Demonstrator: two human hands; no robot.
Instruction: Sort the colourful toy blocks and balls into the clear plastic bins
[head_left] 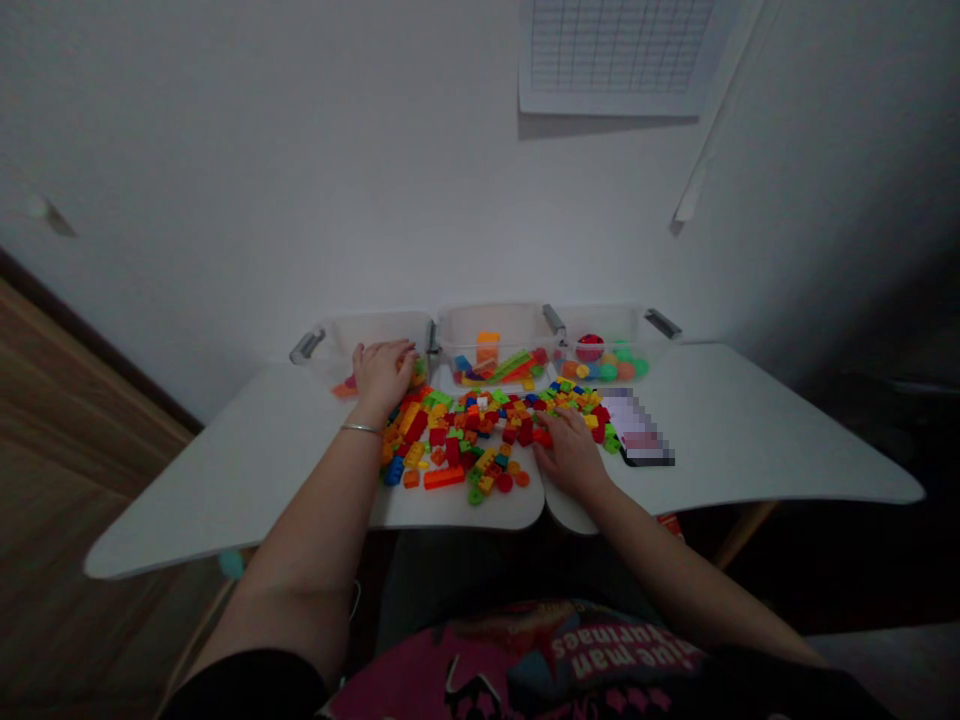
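My left hand (384,375) is over the front rim of the left clear bin (360,328), its fingers apart and holding nothing that I can see. Colourful pieces show under and beside it in that bin. My right hand (571,452) is at the right side of a heap of toy building bricks (457,425). Its thumb and fingers close around a red brick (541,437) at the heap's edge. In front of the heap lie a long orange brick (444,478) and a red round piece (505,483).
The middle bin (480,318) holds mixed bricks and an orange block (488,346). In the right bin (626,318) are coloured balls and a red ball (590,347). A phone (637,430) lies right of the heap. Two white tabletops (750,430) meet near my body.
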